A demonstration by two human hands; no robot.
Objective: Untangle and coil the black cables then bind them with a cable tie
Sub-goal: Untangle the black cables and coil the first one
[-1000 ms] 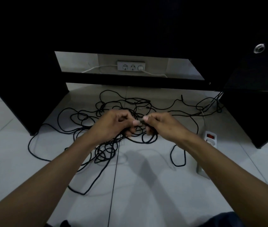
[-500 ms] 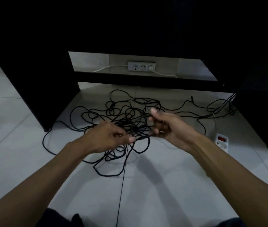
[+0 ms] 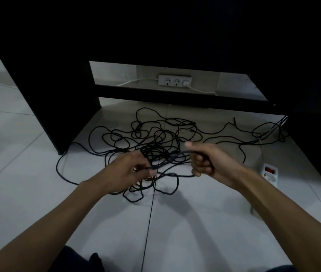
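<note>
A tangle of thin black cables (image 3: 155, 138) lies spread on the white tiled floor under a black desk. One black strand (image 3: 172, 157) runs taut between my two hands above the tangle. My left hand (image 3: 130, 171) pinches its lower end between thumb and fingertips. My right hand (image 3: 204, 160) grips the other end in a curled fist, higher and to the right. More loops trail off to the right toward the desk leg. No cable tie is visible.
A white power strip with a red switch (image 3: 269, 173) lies on the floor at the right. Another white socket strip (image 3: 175, 80) sits behind the desk's black crossbar (image 3: 175, 98). Black desk panels (image 3: 57, 95) stand at left and right.
My hands have moved apart, the right one up and to the right, stretching a length of cable between them. The view has shifted left.
</note>
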